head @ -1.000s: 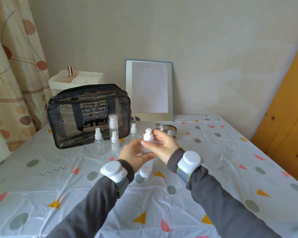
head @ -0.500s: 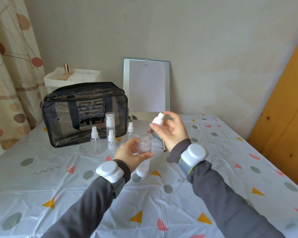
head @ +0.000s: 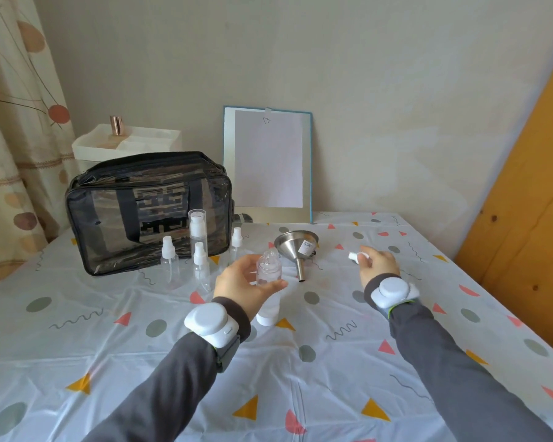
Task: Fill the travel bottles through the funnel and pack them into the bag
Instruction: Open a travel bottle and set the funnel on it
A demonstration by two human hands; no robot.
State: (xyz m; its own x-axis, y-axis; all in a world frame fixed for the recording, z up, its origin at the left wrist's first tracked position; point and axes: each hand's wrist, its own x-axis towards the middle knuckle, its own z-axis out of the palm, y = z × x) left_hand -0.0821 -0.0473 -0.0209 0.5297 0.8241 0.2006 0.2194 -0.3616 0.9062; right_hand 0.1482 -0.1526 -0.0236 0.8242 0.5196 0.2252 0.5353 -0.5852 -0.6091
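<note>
Your left hand (head: 240, 282) clasps the uncapped bottle (head: 268, 269) just left of the funnel (head: 296, 247) | your right hand (head: 379, 266) pinches its cap (head: 356, 256) right of the funnel | bottle looks light, slick, thin-walled: hold mid-body, gently

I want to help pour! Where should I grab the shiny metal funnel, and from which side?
Probably the wide rim of the shiny metal funnel, pinched from above on its right side: it lies tipped with the rim raised and free, and the narrow spout offers less to hold.
</note>
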